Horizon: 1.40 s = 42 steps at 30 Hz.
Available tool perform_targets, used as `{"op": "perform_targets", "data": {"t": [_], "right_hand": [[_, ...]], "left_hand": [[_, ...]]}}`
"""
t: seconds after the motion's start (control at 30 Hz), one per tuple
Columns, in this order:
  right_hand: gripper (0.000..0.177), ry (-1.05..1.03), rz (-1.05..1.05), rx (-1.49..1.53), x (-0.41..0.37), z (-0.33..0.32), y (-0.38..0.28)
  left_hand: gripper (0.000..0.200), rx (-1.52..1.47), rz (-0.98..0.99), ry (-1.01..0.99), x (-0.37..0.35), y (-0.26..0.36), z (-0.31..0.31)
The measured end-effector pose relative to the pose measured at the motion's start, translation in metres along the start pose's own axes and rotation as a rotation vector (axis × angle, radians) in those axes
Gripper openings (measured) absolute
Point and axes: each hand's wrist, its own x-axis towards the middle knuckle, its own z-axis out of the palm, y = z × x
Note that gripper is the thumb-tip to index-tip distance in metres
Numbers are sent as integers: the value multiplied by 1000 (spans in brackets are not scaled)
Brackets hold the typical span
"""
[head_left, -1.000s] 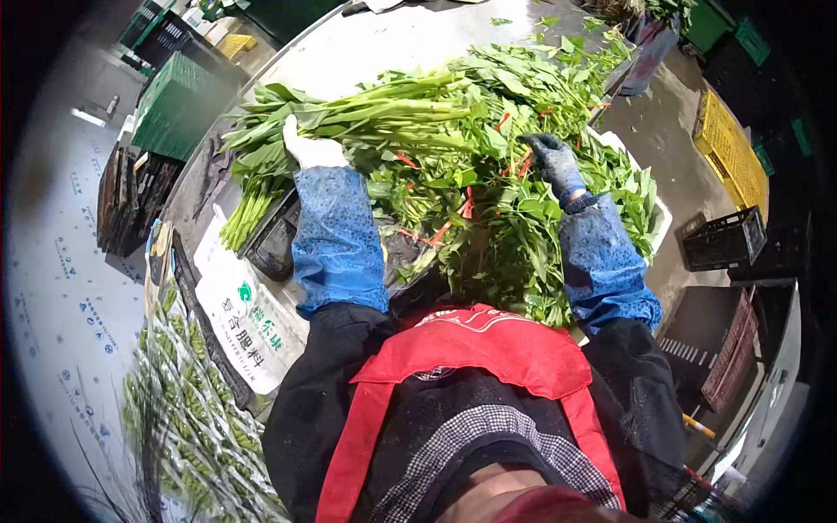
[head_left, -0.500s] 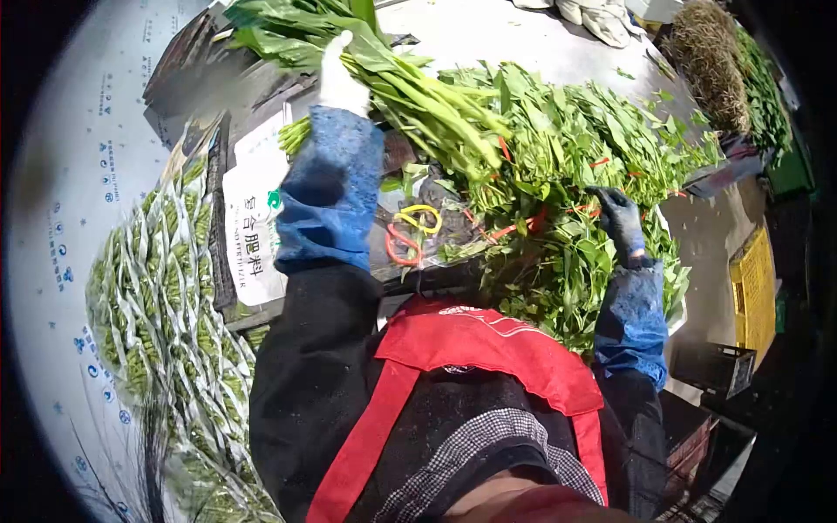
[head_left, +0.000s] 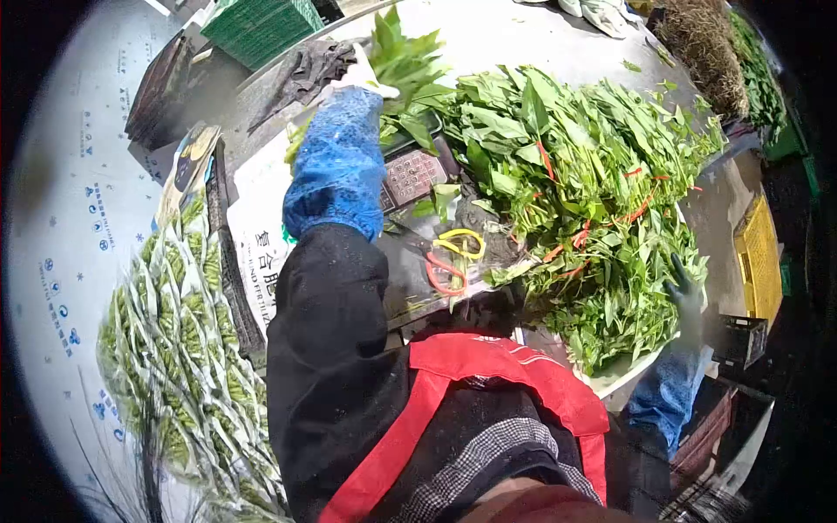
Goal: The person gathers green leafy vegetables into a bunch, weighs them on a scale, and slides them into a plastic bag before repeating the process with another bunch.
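My left hand (head_left: pixel 356 73), in a white glove, reaches to the far side of the bench, closed at a motion-blurred bunch of leafy greens (head_left: pixel 404 59); the grip itself is partly hidden. Below it, past the blue sleeve, shows the keypad of a scale (head_left: pixel 411 179). Scissors (head_left: pixel 455 260) with one yellow and one red handle loop lie nearer me. A big heap of leafy greens (head_left: pixel 575 192), with red ties among the stems, fills the right of the bench. Beside the heap's right edge hangs my right hand (head_left: pixel 687 301) in a dark glove, fingers spread, holding nothing.
Bundled greens under clear plastic (head_left: pixel 183 349) stand on the left, beside a white printed sack (head_left: pixel 261 218). A green crate (head_left: pixel 261 33) is at the far left. A yellow crate (head_left: pixel 757 261) and a black crate (head_left: pixel 739 342) stand at right, with dry straw-like bundles (head_left: pixel 704 52) behind.
My left hand has carried the long-stemmed bunch off the heap, now showing the scale keypad. My right hand has moved from the red ties down and right, off the heap, with fingers spreading.
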Motion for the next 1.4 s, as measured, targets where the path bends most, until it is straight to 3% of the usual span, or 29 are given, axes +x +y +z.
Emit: {"op": "perform_targets", "data": {"t": [0.03,0.1,0.13,0.2,0.3,0.33,0.37,0.43,0.5,0.53,0.57,0.63,0.77,0.8,0.83,0.87,0.9,0.97,1.03,1.1,1.13,1.17,1.23,1.3,1.33,1.37,1.4], "right_hand": [[46,-13,-25,-32,-5,-5,3],[43,-27,90,-104,-16,-20,-3],[42,-32,141,-137,-20,-30,-4],[38,-33,219,-229,-21,-44,1],[34,-23,315,-487,-1,-49,24],[32,-12,345,-630,11,-45,34],[31,-2,372,-772,20,-37,44],[28,65,349,-888,41,-15,58],[26,110,169,-387,56,18,32],[35,51,133,24,41,60,-42],[50,-132,-69,170,48,82,-51],[70,-364,-117,266,41,153,-130],[44,-617,-184,63,49,269,-178],[37,-712,-266,155,59,302,-169],[34,-789,-160,328,57,329,-179],[31,-774,-281,255,55,354,-192],[29,-766,-270,194,55,378,-203],[27,-676,-421,190,61,425,-213],[26,-590,-578,233,88,475,-202],[28,-617,-303,343,88,494,-235],[30,-533,-283,203,83,492,-252],[31,-546,-291,237,97,508,-245],[33,-490,-331,192,128,547,-225],[32,-568,-143,259,116,546,-255],[32,-513,-367,103,133,567,-236],[32,-414,-579,-56,150,588,-217],[29,-478,-396,113,149,595,-220]], "left_hand": [[124,-27,56,-200,-15,5,-10],[124,83,151,-143,-18,2,3],[122,-32,170,-71,15,-11,35],[118,-233,177,-203,7,-20,6],[95,-520,394,-183,2,-50,-19],[87,-577,346,-107,15,-67,-12],[83,-799,417,-89,31,-84,3],[77,-858,335,-108,35,-114,9],[76,-741,229,-89,-29,-113,-41],[79,-876,190,-105,-52,-115,-51],[82,-1011,160,-112,-67,-117,-60],[85,-1148,127,-116,-61,-141,-51],[89,-1263,136,-123,-24,-208,0],[89,-1087,242,-153,-7,-226,18],[90,-909,343,-183,3,-238,29],[92,-857,358,-221,-7,-231,21],[95,-805,375,-258,-17,-224,12],[90,-822,437,-169,-19,-221,24],[102,-768,539,-347,-24,-210,1],[93,-710,638,-300,-21,-209,0],[88,-741,659,-339,-31,-201,-13],[81,-734,824,-205,-5,-211,20],[85,-605,685,-284,-8,-205,16],[91,-350,500,-324,-23,-193,1],[95,-166,355,-364,-32,-185,-10],[102,-32,332,-364,-36,-180,-17],[103,-20,408,-256,-37,-184,-13]]}}
